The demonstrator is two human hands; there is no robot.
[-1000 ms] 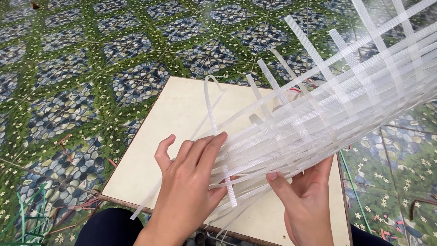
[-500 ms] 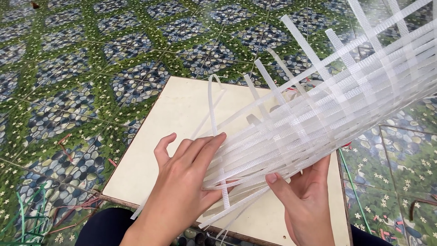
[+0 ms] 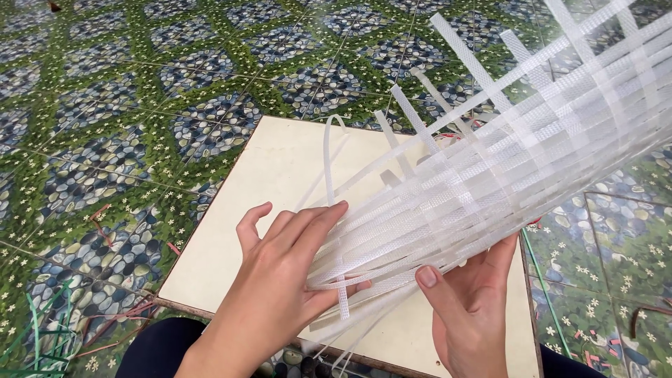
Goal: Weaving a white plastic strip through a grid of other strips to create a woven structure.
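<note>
A loose weave of translucent white plastic straps (image 3: 504,168) is lifted at a slant over a cream square board (image 3: 280,175) on the floor. My left hand (image 3: 280,280) lies flat, fingers together, on the near ends of the straps, and one strap end hangs down between its fingers. Under the weave's lower edge my right hand (image 3: 469,308) supports it, with the thumb pressed up on a strap. Several free strap ends stick up and out toward the upper right.
The board rests on a tiled floor (image 3: 105,126) with a green and blue pebble pattern. Green strips (image 3: 42,336) and thin reddish scraps lie at the lower left. More scraps lie on the tiles at the lower right. My dark-clothed knees show at the bottom edge.
My left hand has slid slightly along the strap ends and flattened on them. The weave has tilted a little. My right hand stays under the edge.
</note>
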